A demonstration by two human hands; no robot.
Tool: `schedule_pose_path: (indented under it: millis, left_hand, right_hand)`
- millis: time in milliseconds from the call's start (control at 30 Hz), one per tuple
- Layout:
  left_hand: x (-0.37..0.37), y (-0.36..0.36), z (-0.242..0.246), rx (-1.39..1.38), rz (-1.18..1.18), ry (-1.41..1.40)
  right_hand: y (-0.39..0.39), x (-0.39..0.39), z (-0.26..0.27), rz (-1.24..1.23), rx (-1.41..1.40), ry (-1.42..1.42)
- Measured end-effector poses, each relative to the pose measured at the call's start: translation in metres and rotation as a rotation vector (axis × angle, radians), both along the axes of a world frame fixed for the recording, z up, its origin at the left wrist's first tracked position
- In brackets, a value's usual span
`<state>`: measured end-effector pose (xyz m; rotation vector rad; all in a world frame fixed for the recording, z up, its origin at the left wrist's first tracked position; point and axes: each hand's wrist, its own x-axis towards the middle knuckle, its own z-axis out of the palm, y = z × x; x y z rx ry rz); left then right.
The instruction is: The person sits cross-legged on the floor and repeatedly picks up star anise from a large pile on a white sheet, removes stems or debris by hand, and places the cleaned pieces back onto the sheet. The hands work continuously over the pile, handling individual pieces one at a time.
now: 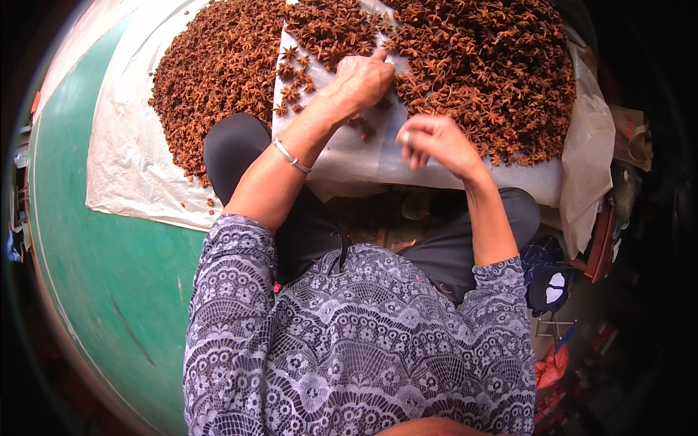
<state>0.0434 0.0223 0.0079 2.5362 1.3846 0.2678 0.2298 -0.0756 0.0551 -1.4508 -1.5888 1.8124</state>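
Note:
My left hand point(364, 80), with a silver bangle on the wrist, reaches over a pale plastic sheet point(349, 155). Its fingertips point at the gap between a small heap of star anise point(332, 27) and a large heap of star anise point(485, 76) on the right. Whatever may be under its fingers is hidden. Blurred, my right hand point(439, 143) hovers by the near left edge of the large heap, its fingers curled; I cannot make out anything in them. Loose star anise point(290, 94) lie scattered left of my left hand.
On the left, a wide heap of smaller brown pieces point(218, 71) covers a whitish sheet point(125, 163) on a green surface point(109, 283). My knees point(237, 152) bracket the near side. At right are a printed bag point(631, 136), a dark cap point(551, 289) and a red plastic bag point(552, 368).

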Motion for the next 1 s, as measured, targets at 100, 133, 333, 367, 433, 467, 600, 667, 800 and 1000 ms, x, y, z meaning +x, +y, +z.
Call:
schedule_pose_path:
  millis: [100,133,333,367,433,467,600,667,800,1000]
  left_hand:
    - [0.003,0.003,0.005,0.029,0.032,0.016]
    - [-0.004,0.003,0.005,0.035,0.021,-0.141]
    - [-0.014,-0.002,0.033,-0.349,0.174,-0.668]
    - [-0.016,-0.003,0.04,-0.406,0.196,-0.682]
    - [-0.023,0.001,0.038,-0.664,0.21,-0.942]
    - [-0.025,-0.001,0.038,-0.703,0.172,-0.987]
    - [-0.02,-0.007,0.051,-0.852,0.015,-0.915]
    - [-0.036,-0.004,0.051,-0.563,0.104,-0.711]
    - [-0.075,-0.006,0.037,0.238,0.197,-0.106]
    - [-0.019,-0.023,0.047,-0.886,-0.208,-0.165]
  right_hand:
    - [0.023,-0.003,-0.01,-0.278,0.199,-0.035]
    - [0.027,-0.009,-0.011,-0.284,0.227,-0.043]
    - [0.06,-0.032,-0.016,-0.311,0.36,0.052]
    - [0.061,-0.033,-0.013,-0.318,0.37,0.08]
    - [0.06,-0.035,-0.007,-0.322,0.397,0.128]
    - [0.057,-0.032,-0.003,-0.341,0.434,0.053]
    - [0.062,-0.002,-0.016,-0.238,1.172,-0.674]
    - [0.053,0.024,0.009,0.046,0.485,-0.373]
    - [0.028,0.017,0.033,0.395,0.188,-0.236]
    - [0.078,-0.008,-0.031,-0.012,0.948,-0.974]
